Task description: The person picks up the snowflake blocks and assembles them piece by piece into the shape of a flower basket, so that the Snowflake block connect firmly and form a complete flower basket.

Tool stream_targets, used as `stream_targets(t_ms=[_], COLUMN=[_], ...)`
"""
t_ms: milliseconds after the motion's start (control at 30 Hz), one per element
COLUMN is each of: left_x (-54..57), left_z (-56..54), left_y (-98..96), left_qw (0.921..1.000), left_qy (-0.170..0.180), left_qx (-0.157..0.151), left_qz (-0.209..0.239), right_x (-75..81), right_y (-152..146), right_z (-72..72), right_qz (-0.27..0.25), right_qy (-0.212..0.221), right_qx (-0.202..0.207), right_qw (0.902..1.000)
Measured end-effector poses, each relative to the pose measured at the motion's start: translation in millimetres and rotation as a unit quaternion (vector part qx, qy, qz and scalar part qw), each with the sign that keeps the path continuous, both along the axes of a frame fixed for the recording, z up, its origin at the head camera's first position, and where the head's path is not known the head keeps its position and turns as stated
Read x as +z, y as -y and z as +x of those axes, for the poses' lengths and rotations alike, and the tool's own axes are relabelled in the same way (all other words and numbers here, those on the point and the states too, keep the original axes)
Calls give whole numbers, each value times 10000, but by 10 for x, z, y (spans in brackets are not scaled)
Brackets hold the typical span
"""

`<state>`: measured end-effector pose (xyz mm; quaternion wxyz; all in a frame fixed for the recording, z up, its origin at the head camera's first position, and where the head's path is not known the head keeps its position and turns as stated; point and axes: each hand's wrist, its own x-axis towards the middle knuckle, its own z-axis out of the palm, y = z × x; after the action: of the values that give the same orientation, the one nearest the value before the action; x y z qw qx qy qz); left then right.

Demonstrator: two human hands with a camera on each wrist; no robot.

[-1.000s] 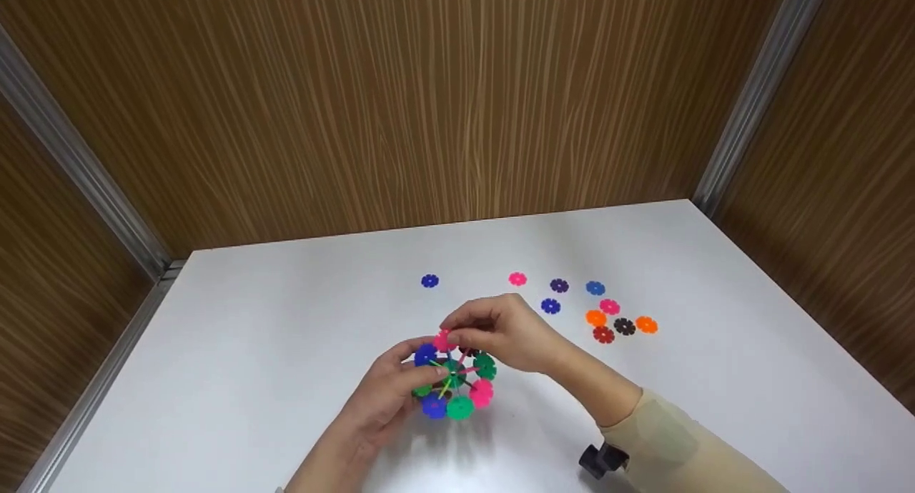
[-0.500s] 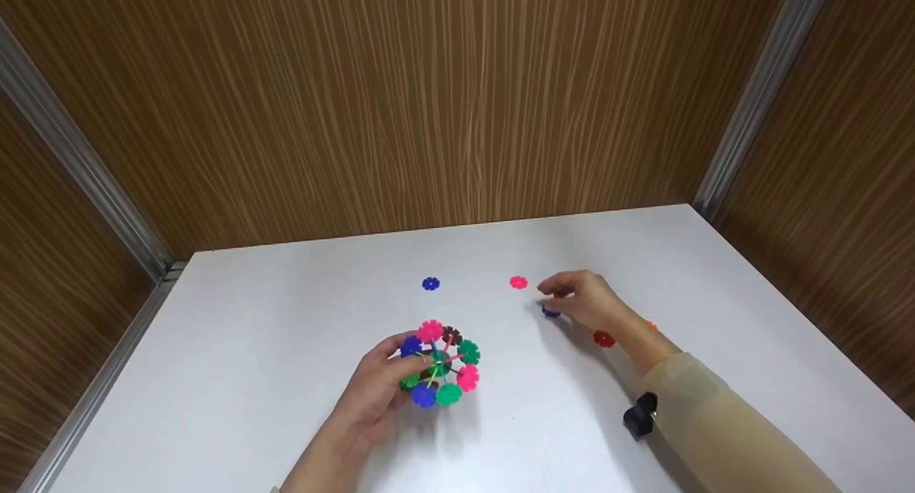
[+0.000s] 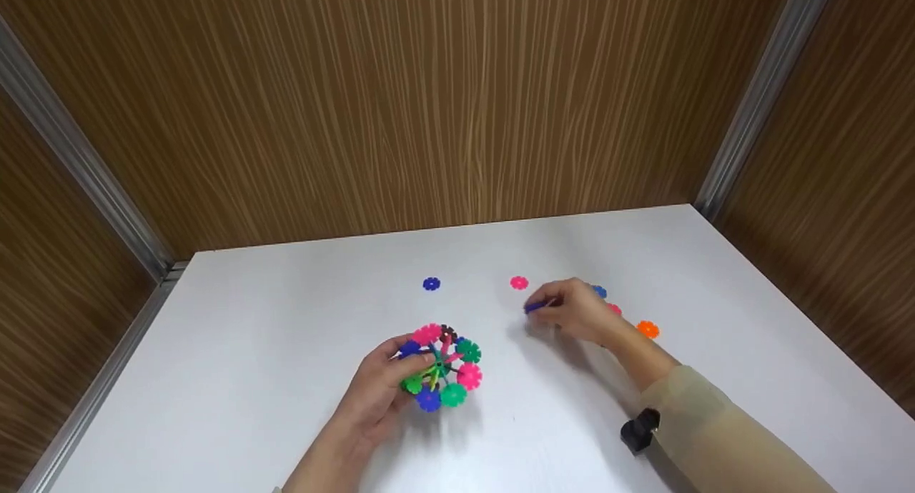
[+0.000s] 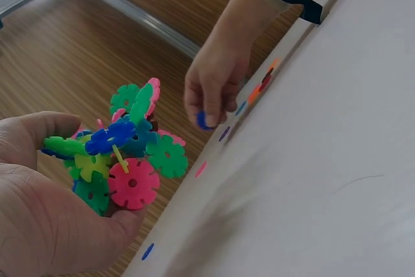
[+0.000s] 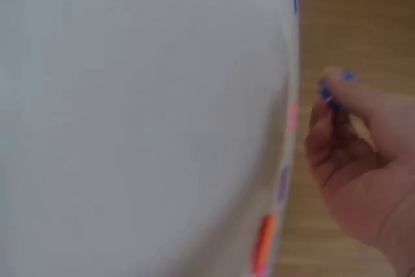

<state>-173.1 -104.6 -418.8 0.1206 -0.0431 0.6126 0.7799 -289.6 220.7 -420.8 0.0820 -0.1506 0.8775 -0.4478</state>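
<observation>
In the head view, a white table (image 3: pixel 236 350) stands against a wood-grain back panel (image 3: pixel 457 107), with matching side panels (image 3: pixel 843 207) and metal posts (image 3: pixel 750 100) at the corners. Flat on the tabletop lie a dark blue disc (image 3: pixel 431 284), a pink disc (image 3: pixel 519 283) and an orange disc (image 3: pixel 648 329); a lighter blue disc (image 3: pixel 600 291) and another pink one (image 3: pixel 613 309) are partly covered by the right hand (image 3: pixel 577 313). That hand reaches in from the lower right, a black bracket (image 3: pixel 640 432) beside its pale sleeve (image 3: pixel 722 429), and pinches a blue-violet disc (image 3: pixel 535 307) seen nearly edge-on over the table. The left hand (image 3: pixel 386 380) grips a cluster of joined, notched discs (image 3: pixel 444 368) above the near middle of the table, thumb across its front, its far side hidden. In the left wrist view, the tabletop slants, the loose discs shrink to slivers, and the left hand is cut off by the frame's edge, its fingers mostly behind the cluster. The right wrist view is blurred: the loose discs are coloured smears, while the right hand, cropped at the wrist, holds the blue piece between thumb and fingers.
</observation>
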Motion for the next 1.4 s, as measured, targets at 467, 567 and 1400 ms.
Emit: stream_targets(t_ms=[467, 567, 1400], left_x=[-20, -20, -5], left_z=[30, 41, 65], left_y=[-32, -48, -112], left_qw=[9997, 9997, 9993], left_qy=[-161, -193, -311], left_qx=[-145, -61, 98], left_qz=[-84, -105, -160], right_x=[460, 451, 557], right_y=[867, 907, 987], right_z=[611, 635, 715], right_qz=[-200, -176, -74], right_qy=[-1646, -1683, -1773], right_qx=[1359, 1348, 1568], right_qw=[9767, 9763, 9716])
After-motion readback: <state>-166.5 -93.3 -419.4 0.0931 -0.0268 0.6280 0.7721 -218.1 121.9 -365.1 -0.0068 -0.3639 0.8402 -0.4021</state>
